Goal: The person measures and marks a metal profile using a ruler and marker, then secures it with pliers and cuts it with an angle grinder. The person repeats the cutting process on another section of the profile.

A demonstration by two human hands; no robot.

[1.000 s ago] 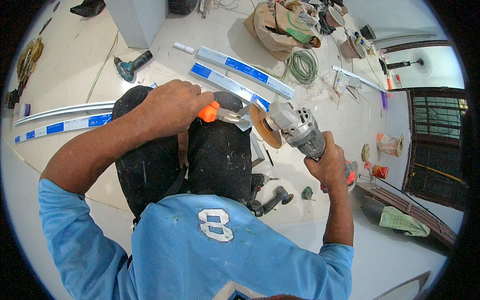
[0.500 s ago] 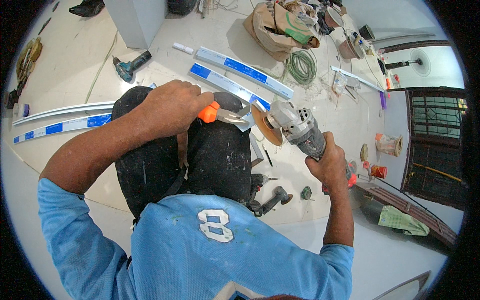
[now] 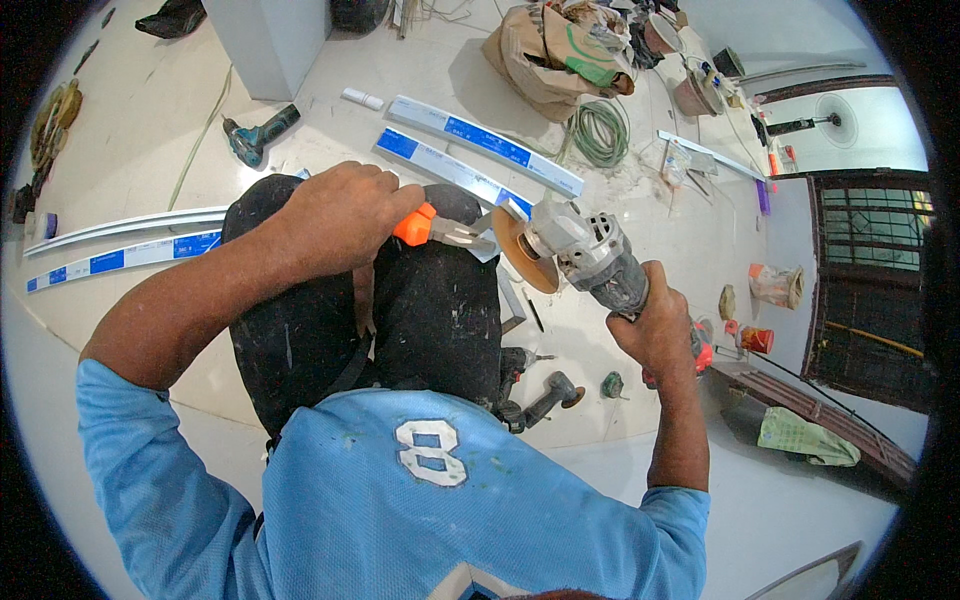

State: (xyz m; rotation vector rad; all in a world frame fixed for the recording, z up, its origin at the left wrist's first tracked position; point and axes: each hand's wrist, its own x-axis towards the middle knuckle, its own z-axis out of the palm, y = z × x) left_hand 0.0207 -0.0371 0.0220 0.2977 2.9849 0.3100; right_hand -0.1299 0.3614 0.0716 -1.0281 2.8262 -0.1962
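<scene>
My left hand (image 3: 345,215), closed above my knees, grips orange-handled pliers (image 3: 416,225). At the jaws of the pliers is a small pale metal piece (image 3: 486,249), partly hidden by the tool. Wrapped around the body of a grey angle grinder (image 3: 598,262) is my right hand (image 3: 660,318). The grinder's brown disc (image 3: 524,252) stands on edge beside the metal piece; whether they touch I cannot tell.
Metal profiles with blue-and-white film (image 3: 470,128) lie beyond my knees. A teal drill (image 3: 258,135) rests at the far left, near a pillar (image 3: 268,45). A second grinder (image 3: 545,400) lies beside my right leg. Farther off are a coiled hose (image 3: 600,135) and a brown sack (image 3: 540,60).
The view has shifted very slightly. Both hands keep their grips, and the grinder disc stays close to the metal piece.
</scene>
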